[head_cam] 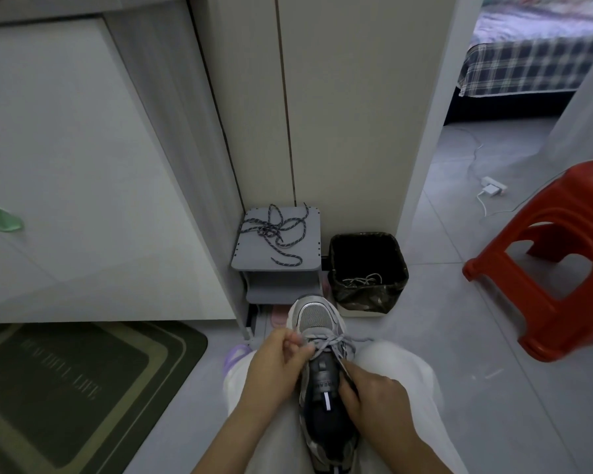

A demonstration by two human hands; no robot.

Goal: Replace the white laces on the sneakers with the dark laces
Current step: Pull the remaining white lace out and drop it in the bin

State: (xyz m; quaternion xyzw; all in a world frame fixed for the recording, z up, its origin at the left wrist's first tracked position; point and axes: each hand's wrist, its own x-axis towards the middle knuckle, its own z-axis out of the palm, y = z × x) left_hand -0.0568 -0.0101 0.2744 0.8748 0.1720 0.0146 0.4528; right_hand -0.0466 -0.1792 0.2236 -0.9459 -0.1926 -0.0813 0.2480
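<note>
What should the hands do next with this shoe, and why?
Probably pull the white lace out of the last eyelets. It crosses only near the toe of the sneaker, the left hand pinches it there, and the right hand grips the sneaker's side. The dark laces lie unused on the grey shelf.

Left hand (278, 362) pinches white lace (326, 343) on sneaker (322, 371); right hand (374, 393) grips sneaker side; dark laces (274, 230) on stand (305, 241).

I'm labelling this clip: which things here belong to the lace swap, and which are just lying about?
Job: sneaker; its white lace, pinched by the left hand; right hand gripping the sneaker; dark laces on the grey shelf; discarded lace in the bin.
Lying about: red stool, doormat, charger, bed.
</note>
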